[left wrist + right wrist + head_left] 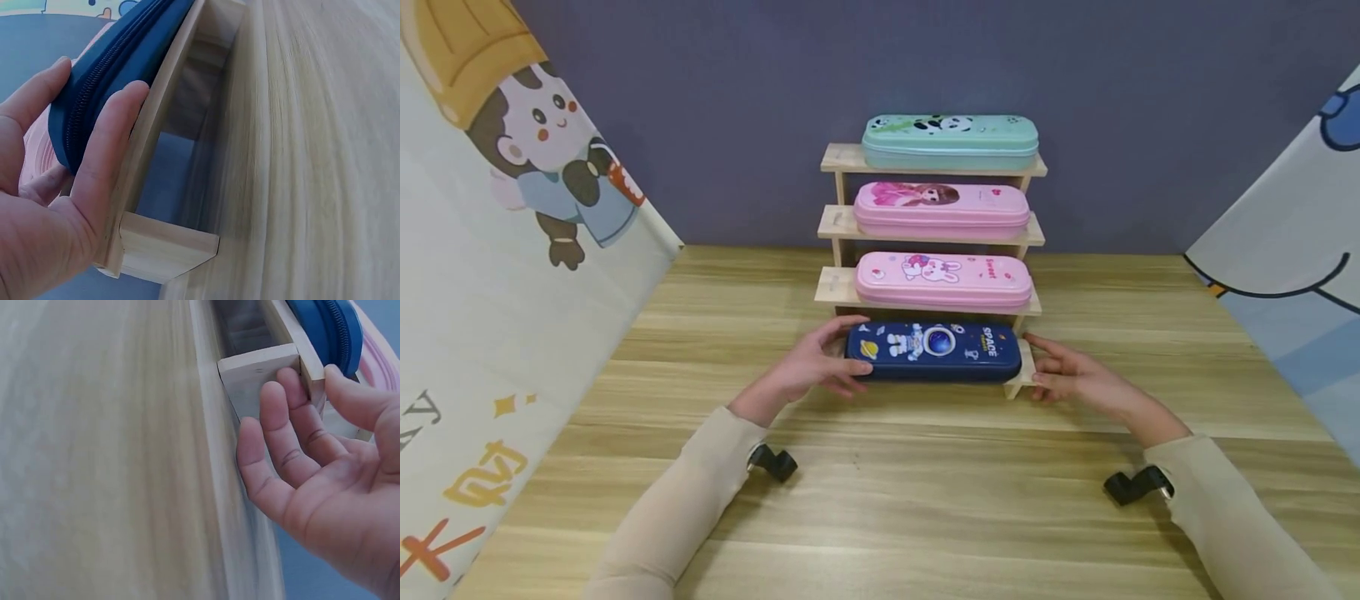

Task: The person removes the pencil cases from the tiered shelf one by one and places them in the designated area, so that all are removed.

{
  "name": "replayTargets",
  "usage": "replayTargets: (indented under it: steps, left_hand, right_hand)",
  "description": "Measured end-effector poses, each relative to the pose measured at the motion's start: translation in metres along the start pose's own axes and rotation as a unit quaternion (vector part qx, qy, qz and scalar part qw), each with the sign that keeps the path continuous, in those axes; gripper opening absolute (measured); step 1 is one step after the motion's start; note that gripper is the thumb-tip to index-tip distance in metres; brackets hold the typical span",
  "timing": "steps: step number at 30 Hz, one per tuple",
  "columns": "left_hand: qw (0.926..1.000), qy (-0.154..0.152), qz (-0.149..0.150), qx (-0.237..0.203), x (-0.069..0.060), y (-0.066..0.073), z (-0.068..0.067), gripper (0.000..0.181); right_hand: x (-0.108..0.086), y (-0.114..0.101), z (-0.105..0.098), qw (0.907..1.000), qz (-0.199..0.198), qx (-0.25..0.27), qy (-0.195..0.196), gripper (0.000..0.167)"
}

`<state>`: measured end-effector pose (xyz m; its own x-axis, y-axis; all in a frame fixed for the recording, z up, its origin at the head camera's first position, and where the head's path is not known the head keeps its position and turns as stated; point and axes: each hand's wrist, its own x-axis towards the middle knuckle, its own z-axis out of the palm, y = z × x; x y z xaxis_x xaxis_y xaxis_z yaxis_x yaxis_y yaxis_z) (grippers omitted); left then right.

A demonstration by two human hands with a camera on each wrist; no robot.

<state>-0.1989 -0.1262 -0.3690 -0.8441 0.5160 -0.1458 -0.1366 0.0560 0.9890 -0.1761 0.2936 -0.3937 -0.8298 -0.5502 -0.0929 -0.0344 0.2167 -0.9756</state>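
A navy pencil case [936, 354] with an astronaut and the word SPACE lies on the lowest step of a tiered wooden stand [835, 285]. My left hand [812, 362] grips the left end of this case. In the left wrist view, its thumb and fingers [47, 94] lie on opposite sides of the zipped edge. At the other end, my right hand [1067, 375] holds the right end of the lowest step. The right wrist view shows its thumb [350, 394] by the board's end and its curled fingers below, near the support leg [262, 365].
Higher steps carry a pink rabbit pencil case [943, 279], a pink doll pencil case [943, 208] and a mint panda pencil case [951, 142]. The stand is on a wood-grain table [887, 500] before a dark wall [737, 125]. Printed cartoon panels flank both sides.
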Motion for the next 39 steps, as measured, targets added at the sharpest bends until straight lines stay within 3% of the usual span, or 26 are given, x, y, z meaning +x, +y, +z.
replayTargets:
  steps: [12,23,29,35,39]
  left_hand:
    - [0.9992,0.024,0.013,-0.030,-0.006,0.001,-0.001,0.073]
    - [0.9939,0.007,0.098,-0.050,-0.026,0.010,-0.020,0.072]
    - [0.9859,0.020,0.150,-0.071,-0.035,0.014,-0.028,0.069]
    - [0.9721,0.054,0.210,-0.089,-0.046,0.019,-0.039,0.067]
    - [0.9636,0.078,0.231,-0.110,-0.052,0.025,-0.045,0.066]
  right_hand:
    - [0.000,0.004,0.000,0.9991,-0.015,0.036,-0.016,0.072]
    - [-0.001,0.008,0.000,0.9977,-0.016,0.063,-0.019,0.074]
    - [-0.001,0.007,0.000,0.9977,-0.011,0.064,-0.019,0.074]
    - [0.000,0.007,-0.002,0.9977,-0.004,0.063,-0.025,0.075]
    - [0.001,0.006,-0.003,0.9966,-0.005,0.076,-0.030,0.075]
